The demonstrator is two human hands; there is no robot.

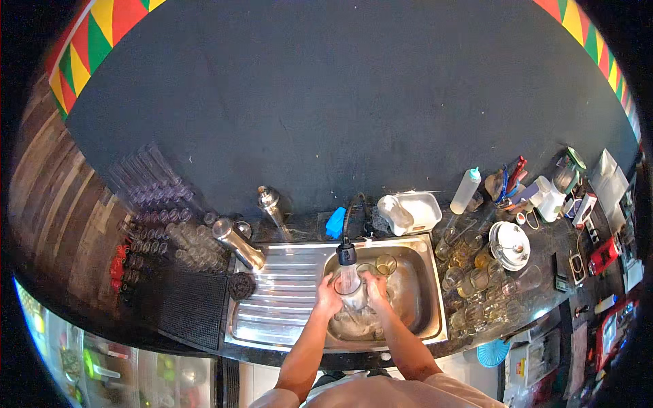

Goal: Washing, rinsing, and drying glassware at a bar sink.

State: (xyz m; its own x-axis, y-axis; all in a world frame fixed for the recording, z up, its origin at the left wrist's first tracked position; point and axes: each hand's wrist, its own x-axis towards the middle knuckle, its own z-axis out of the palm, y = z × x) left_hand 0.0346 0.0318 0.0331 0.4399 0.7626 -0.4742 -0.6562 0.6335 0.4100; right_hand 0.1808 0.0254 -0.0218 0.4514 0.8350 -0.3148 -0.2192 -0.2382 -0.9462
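You wear a pale shirt (381, 396) with short sleeves (450, 388), and your lower arms (304, 355) and fingers (329, 294) are bare.

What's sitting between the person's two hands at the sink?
In the head view, a clear glass is between the left hand and the right hand, under water from the black tap nozzle.
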